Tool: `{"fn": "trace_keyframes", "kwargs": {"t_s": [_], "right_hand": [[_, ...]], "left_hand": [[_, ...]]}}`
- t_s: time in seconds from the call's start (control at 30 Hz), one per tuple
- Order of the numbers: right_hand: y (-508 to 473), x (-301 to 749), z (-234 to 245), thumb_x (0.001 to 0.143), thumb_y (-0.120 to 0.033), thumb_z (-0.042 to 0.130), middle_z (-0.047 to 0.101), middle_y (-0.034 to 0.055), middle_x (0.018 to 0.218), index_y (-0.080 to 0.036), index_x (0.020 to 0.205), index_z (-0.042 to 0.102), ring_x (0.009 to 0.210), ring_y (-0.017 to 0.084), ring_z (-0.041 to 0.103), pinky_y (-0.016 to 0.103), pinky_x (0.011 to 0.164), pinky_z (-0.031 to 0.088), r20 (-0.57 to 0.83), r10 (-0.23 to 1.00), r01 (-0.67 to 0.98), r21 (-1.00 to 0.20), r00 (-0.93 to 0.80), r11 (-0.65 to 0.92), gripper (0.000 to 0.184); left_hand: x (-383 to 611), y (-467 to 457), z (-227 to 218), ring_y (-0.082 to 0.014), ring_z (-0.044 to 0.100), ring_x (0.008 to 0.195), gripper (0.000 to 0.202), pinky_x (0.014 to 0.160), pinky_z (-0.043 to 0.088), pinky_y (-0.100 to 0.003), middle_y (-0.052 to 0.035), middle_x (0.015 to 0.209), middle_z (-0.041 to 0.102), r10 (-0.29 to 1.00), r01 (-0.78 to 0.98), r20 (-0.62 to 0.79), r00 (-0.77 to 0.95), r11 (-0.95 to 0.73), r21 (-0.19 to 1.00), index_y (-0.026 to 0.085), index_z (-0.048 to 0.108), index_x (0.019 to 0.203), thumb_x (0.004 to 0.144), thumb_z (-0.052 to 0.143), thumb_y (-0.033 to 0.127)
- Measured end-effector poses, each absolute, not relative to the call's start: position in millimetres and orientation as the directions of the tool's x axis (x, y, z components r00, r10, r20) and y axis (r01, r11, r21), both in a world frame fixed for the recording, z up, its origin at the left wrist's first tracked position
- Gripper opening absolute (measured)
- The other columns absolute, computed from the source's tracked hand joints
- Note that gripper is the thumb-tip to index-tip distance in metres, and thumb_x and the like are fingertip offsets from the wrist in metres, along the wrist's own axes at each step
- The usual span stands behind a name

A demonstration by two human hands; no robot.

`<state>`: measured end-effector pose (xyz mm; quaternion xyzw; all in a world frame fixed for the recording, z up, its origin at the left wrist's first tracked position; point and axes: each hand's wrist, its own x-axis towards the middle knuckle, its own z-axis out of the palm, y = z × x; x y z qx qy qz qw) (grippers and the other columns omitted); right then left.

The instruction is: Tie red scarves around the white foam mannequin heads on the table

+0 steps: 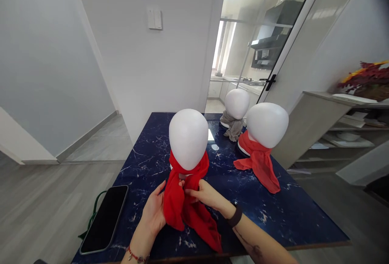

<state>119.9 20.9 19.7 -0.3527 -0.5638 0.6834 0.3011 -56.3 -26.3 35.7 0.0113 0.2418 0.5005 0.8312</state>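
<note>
A bright red scarf [174,199] is wrapped round the neck of a white mannequin head [188,138] in the middle of the table. Its two ends hang down at the front, one reaching the table's near edge. My left hand [154,209] grips the left end from the side, its fingers partly behind the cloth. On the other side, my right hand [205,194] pinches the scarf just below the chin, with fingertips tucked into the folds. Whether the ends are crossed or knotted there is hard to see.
At the right stands a second white head [267,124] wearing a coral-red scarf [263,166]. Behind it is a third head [237,104] with a grey scarf [233,126]. A smartphone [105,218] lies at the left edge of the dark blue marbled table [146,146].
</note>
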Motion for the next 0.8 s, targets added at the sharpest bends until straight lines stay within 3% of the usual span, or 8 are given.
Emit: {"fn": "trace_keyframes", "kwargs": {"t_s": [0.1, 0.2, 0.3, 0.4, 0.53, 0.7, 0.8], "right_hand": [[21, 109, 15, 0.065, -0.040, 0.075, 0.067, -0.0002, 0.071, -0.015, 0.079, 0.064, 0.063, 0.014, 0.060, 0.026, 0.063, 0.048, -0.202, 0.761, -0.063, -0.951, -0.617, -0.304, 0.031], [17, 98, 8, 0.066, -0.039, 0.075, 0.068, 0.0006, 0.071, -0.015, 0.082, 0.064, 0.062, 0.013, 0.060, 0.026, 0.064, 0.047, -0.312, 0.765, -0.188, -0.854, -0.563, -0.486, 0.031], [14, 95, 8, 0.070, -0.036, 0.072, 0.070, 0.0052, 0.081, -0.013, 0.091, 0.065, 0.072, 0.016, 0.065, 0.027, 0.070, 0.049, -0.390, 0.730, -0.311, -0.718, -0.562, -0.623, 0.032], [16, 100, 18, 0.079, -0.040, 0.063, 0.071, 0.0090, 0.096, -0.012, 0.099, 0.065, 0.087, 0.018, 0.067, 0.028, 0.082, 0.049, -0.368, 0.657, -0.374, -0.598, -0.658, -0.709, 0.035], [17, 106, 27, 0.081, -0.053, 0.058, 0.067, 0.0087, 0.112, -0.016, 0.109, 0.062, 0.103, 0.020, 0.063, 0.032, 0.092, 0.046, -0.289, 0.658, -0.454, -0.533, -0.696, -0.714, 0.047], [13, 107, 16, 0.065, -0.032, 0.079, 0.072, 0.0040, 0.086, -0.015, 0.084, 0.065, 0.079, 0.016, 0.067, 0.029, 0.080, 0.049, -0.227, 0.793, -0.508, -0.662, -0.566, -0.552, 0.029], [12, 109, 11, 0.064, -0.029, 0.080, 0.071, 0.0020, 0.080, -0.015, 0.079, 0.062, 0.071, 0.014, 0.066, 0.027, 0.074, 0.049, -0.244, 0.781, -0.500, -0.651, -0.574, -0.571, 0.027]], "left_hand": [[-49, -38, 43, -0.0260, 0.067, 0.096, 0.040, 0.094, 0.046, -0.042, -0.0141, 0.103, 0.070, 0.841, -0.815, -0.414, 0.349, 0.491, 0.309, 0.009, 0.056, 0.122, 0.090, 0.038, 0.023], [-39, -50, 55, -0.0252, 0.068, 0.092, 0.036, 0.091, 0.048, -0.041, -0.0121, 0.098, 0.071, 0.832, -0.814, -0.459, 0.310, 0.482, 0.325, 0.011, 0.060, 0.116, 0.088, 0.039, 0.020], [-31, -60, 61, -0.0257, 0.068, 0.091, 0.032, 0.088, 0.050, -0.041, -0.0116, 0.094, 0.072, 0.814, -0.800, -0.494, 0.307, 0.502, 0.330, 0.013, 0.063, 0.110, 0.090, 0.041, 0.025], [-23, -65, 55, -0.0264, 0.066, 0.094, 0.032, 0.088, 0.050, -0.041, -0.0126, 0.095, 0.071, 0.794, -0.788, -0.515, 0.322, 0.527, 0.319, 0.012, 0.064, 0.109, 0.090, 0.043, 0.028], [-14, -66, 43, -0.0246, 0.066, 0.095, 0.031, 0.088, 0.050, -0.040, -0.0117, 0.101, 0.069, 0.819, -0.836, -0.530, 0.220, 0.438, 0.331, 0.012, 0.062, 0.112, 0.088, 0.045, 0.022], [-16, -64, 38, -0.0226, 0.066, 0.087, 0.028, 0.082, 0.053, -0.037, -0.0115, 0.096, 0.069, 0.800, -0.842, -0.583, 0.142, 0.407, 0.354, 0.012, 0.061, 0.110, 0.086, 0.048, 0.018], [-20, -64, 38, -0.0196, 0.066, 0.079, 0.026, 0.077, 0.053, -0.035, -0.0095, 0.093, 0.068, 0.815, -0.852, -0.570, 0.104, 0.369, 0.372, 0.014, 0.059, 0.108, 0.085, 0.047, 0.014]]}}
